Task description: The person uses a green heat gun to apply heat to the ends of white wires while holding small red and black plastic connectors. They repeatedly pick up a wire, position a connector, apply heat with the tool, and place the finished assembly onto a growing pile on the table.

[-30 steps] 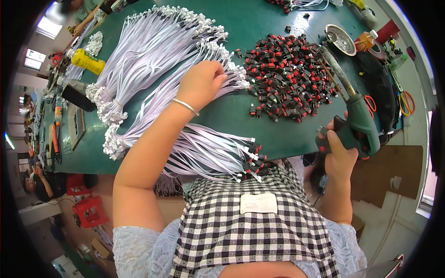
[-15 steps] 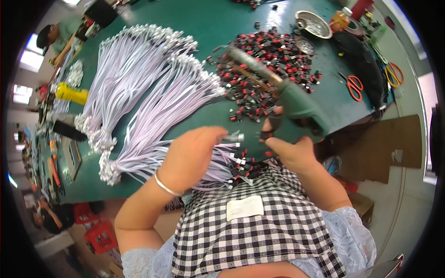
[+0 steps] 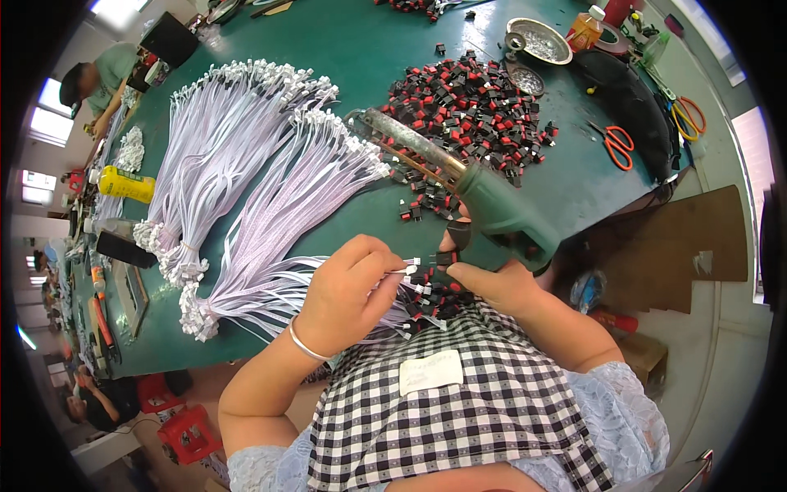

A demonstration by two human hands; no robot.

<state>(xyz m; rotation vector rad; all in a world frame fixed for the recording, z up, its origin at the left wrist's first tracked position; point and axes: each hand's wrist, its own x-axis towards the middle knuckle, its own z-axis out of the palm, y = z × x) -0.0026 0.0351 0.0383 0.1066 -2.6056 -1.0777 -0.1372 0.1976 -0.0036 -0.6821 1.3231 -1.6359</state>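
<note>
My left hand point(image 3: 348, 287) is closed, its thumb and fingertips pinching the end of a white cable near a white connector point(image 3: 410, 269). Just to the right, my right hand point(image 3: 492, 283) pinches a small black rocker switch point(image 3: 443, 257) between thumb and finger, its metal pins facing the connector. A small gap shows between pins and connector. Over the right hand lies a green pistol-shaped soldering gun point(image 3: 504, 209) with a metal barrel, seemingly held by the same hand; its grip is mostly hidden. Below are black-and-red switches point(image 3: 434, 303) among the cable ends point(image 3: 393, 316).
Bundles of white cables point(image 3: 221, 148) lie left, and a heap of red-and-black switches point(image 3: 475, 107) lies beyond the gun. Farther right are a metal bowl point(image 3: 545, 45), orange-handled scissors point(image 3: 617, 148) and a black bag-like object point(image 3: 631, 98). A yellow bottle point(image 3: 127, 184) lies far left.
The soldering gun has shifted left and down with my right hand. Both hands have drawn together, bringing the switch close to the connector. The view has also shifted slightly.
</note>
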